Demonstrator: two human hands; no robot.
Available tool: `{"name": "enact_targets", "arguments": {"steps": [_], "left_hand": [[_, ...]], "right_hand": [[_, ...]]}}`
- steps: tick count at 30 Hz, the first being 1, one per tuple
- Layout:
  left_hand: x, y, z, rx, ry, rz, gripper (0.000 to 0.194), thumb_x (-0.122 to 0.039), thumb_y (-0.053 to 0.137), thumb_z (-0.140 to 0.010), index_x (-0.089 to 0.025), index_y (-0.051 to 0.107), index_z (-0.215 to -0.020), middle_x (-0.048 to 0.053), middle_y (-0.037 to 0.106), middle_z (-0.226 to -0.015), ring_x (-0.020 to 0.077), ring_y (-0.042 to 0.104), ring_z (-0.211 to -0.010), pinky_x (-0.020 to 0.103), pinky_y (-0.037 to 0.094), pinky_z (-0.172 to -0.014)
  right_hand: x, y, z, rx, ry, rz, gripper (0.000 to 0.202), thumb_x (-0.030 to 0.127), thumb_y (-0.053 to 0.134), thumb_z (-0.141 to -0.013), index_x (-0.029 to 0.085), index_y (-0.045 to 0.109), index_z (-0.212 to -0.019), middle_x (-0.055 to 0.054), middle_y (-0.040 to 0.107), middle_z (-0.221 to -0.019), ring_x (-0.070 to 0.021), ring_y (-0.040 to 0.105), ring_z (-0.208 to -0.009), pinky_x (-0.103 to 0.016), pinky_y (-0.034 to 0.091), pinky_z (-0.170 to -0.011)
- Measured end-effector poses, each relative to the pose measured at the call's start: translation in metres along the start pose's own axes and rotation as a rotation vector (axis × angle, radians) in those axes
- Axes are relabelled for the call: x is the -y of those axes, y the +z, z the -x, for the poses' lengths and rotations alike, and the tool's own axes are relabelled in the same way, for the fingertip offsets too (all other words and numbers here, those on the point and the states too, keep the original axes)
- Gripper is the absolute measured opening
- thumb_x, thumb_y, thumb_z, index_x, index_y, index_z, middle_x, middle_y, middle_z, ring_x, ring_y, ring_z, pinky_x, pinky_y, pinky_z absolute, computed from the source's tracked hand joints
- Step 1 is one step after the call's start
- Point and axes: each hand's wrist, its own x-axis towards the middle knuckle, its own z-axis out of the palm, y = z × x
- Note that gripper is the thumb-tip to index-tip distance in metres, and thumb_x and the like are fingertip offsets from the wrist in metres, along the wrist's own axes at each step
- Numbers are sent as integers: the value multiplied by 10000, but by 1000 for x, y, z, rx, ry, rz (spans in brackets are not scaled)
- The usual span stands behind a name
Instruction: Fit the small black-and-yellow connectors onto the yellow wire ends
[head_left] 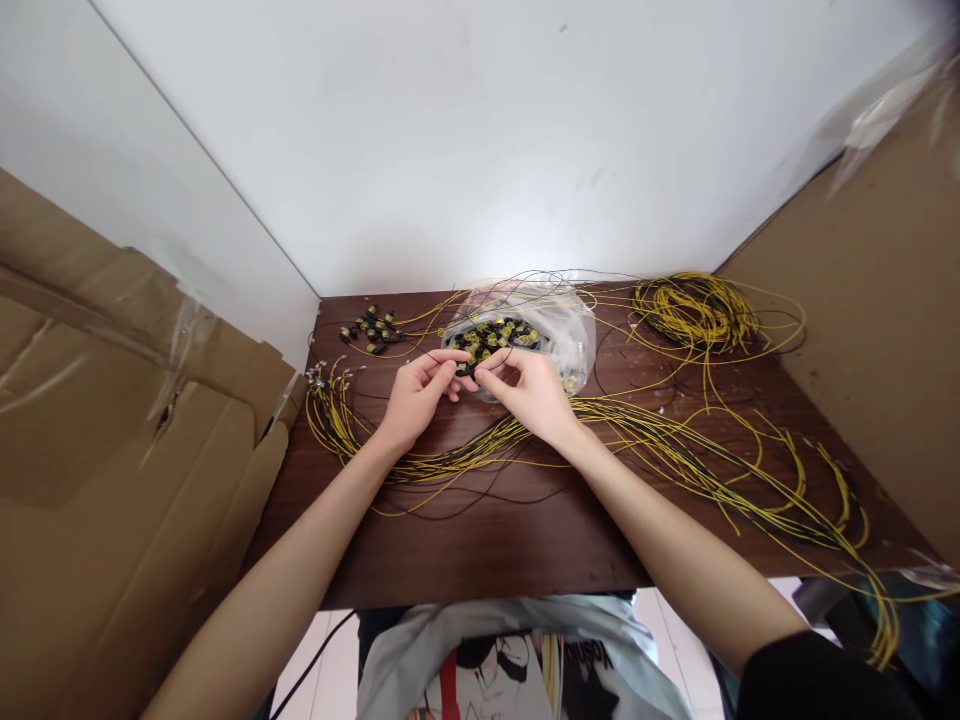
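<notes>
My left hand (420, 395) and my right hand (529, 392) meet near the middle of the brown table, fingers pinched close together. Between their fingertips is a small dark connector (465, 369), partly hidden by the fingers. Just behind them lies a clear plastic bag (574, 335) with many black and yellow connectors (491, 338) at its opening. A long bundle of yellow and black wires (465, 458) runs across the table beneath my wrists. What the right fingertips pinch is too small to make out.
Several connectors (373, 328) lie at the back left of the table (480, 550). Coiled yellow wire (697, 312) sits at the back right. Cardboard (135, 470) stands on the left, another cardboard sheet (877, 300) on the right, and a white wall (465, 140) behind.
</notes>
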Motion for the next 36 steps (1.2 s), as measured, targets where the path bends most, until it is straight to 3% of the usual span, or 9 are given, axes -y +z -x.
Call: {"name": "enact_targets", "arguments": {"steps": [11, 36], "left_hand": [[4, -4, -1, -18, 23, -90, 266, -299, 612, -799, -119, 699, -973, 6, 592, -626, 84, 522, -540, 216, 432, -573], [-4, -3, 1, 15, 22, -192, 239, -294, 686, -728, -159, 734, -919, 39, 684, -730, 98, 533, -573, 222, 435, -590]], "right_hand": [[-1, -1, 1, 23, -28, 20, 122, 191, 565, -787, 154, 680, -769, -27, 709, -755, -133, 616, -631, -236, 443, -578], [4, -4, 1, -28, -19, 23, 131, 222, 564, -776, 145, 662, -732, -19, 660, -683, -105, 552, -574, -209, 395, -527]]}}
